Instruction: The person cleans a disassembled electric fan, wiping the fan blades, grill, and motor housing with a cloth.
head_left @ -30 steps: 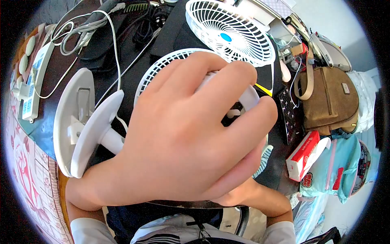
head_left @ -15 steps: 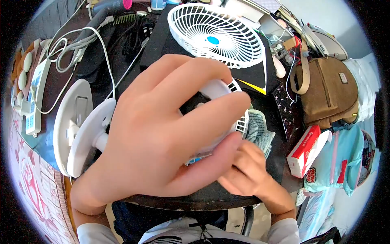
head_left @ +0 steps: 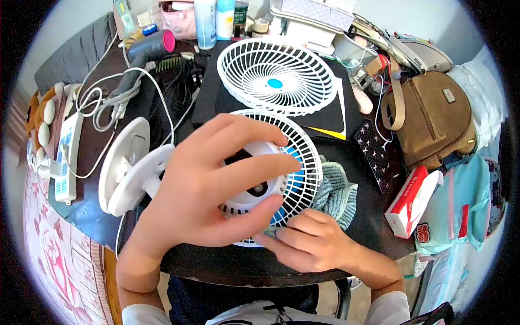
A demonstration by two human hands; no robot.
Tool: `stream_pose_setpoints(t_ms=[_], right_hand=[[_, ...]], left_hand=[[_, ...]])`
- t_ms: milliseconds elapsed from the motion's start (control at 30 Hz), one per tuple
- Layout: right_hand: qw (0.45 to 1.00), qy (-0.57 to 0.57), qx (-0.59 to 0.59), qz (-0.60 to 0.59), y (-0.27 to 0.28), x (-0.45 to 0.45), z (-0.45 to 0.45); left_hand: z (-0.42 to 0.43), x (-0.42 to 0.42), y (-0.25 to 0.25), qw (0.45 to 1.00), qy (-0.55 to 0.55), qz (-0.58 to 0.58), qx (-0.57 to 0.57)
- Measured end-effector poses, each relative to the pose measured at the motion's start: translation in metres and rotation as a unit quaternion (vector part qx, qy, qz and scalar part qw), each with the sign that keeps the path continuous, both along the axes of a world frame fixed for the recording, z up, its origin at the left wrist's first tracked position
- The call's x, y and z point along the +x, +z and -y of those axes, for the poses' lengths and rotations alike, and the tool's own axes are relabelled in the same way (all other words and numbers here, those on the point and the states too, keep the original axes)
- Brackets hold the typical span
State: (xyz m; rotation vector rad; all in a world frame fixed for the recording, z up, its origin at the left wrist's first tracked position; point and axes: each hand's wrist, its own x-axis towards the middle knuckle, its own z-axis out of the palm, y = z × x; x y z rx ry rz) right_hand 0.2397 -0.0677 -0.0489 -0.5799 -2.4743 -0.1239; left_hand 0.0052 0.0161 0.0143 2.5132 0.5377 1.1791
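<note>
A small white fan with blue blades lies on the table with the back of its cage point(head_left: 310, 168) facing up. My left hand point(head_left: 197, 187) reaches over it, fingers curved around the white motor housing point(head_left: 238, 199) at its centre. At the cage's lower edge my right hand point(head_left: 317, 241) is closed on the rim, its fingertips partly hidden. A grey-green striped cloth point(head_left: 338, 197) lies partly under the fan, beside my right hand. The fan's white base point(head_left: 127, 162), with two round discs, stands to the left of my left wrist. Beyond the fan rests a loose white grille point(head_left: 274, 83) with a blue centre.
To the left are a power strip point(head_left: 67, 157), looped white cable and a hair dryer point(head_left: 146, 51). Bottles point(head_left: 206, 24) stand at the back. A brown backpack point(head_left: 433, 116), a red-and-white tissue pack point(head_left: 406, 203) and a turquoise bag point(head_left: 457, 200) line the right side.
My view has tilted up, showing more of the table's back. My left hand is lower and farther from the camera, exposing more of the fan's cage; both hands stay at the fan.
</note>
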Motion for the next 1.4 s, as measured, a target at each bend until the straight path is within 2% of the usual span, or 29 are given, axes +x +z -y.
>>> stream_pose_setpoints(t_ms=[167, 300, 600, 733, 833, 967, 1167, 1400], right_hand=[[0.997, -0.068, 0.028, -0.014, 0.003, -0.001, -0.003], [0.997, -0.067, 0.02, -0.015, -0.002, -0.006, -0.001], [0.993, 0.036, -0.109, -0.012, 0.015, 0.007, -0.002], [0.998, 0.0, -0.051, -0.023, 0.005, 0.006, -0.002], [0.999, -0.043, 0.019, 0.015, -0.002, 0.001, -0.004], [0.997, -0.074, 0.036, 0.008, 0.0, -0.006, -0.002], [1.0, -0.011, -0.015, -0.021, 0.0, -0.002, -0.003], [0.995, 0.068, -0.052, 0.049, 0.001, 0.002, 0.004]], left_hand=[[0.0, 0.001, 0.0, 1.0, 0.004, 0.001, 0.011], [0.0, 0.002, -0.002, 1.0, 0.006, 0.004, 0.014], [0.001, 0.002, -0.001, 1.0, 0.014, 0.002, 0.005], [0.003, 0.004, -0.002, 1.0, 0.02, 0.003, 0.005], [0.002, 0.004, -0.003, 1.0, 0.021, 0.008, 0.019], [0.0, 0.004, -0.005, 0.999, 0.017, 0.014, 0.03], [0.002, 0.004, -0.003, 1.0, 0.013, 0.009, 0.008], [-0.001, 0.004, -0.004, 1.0, 0.007, 0.011, 0.023]])
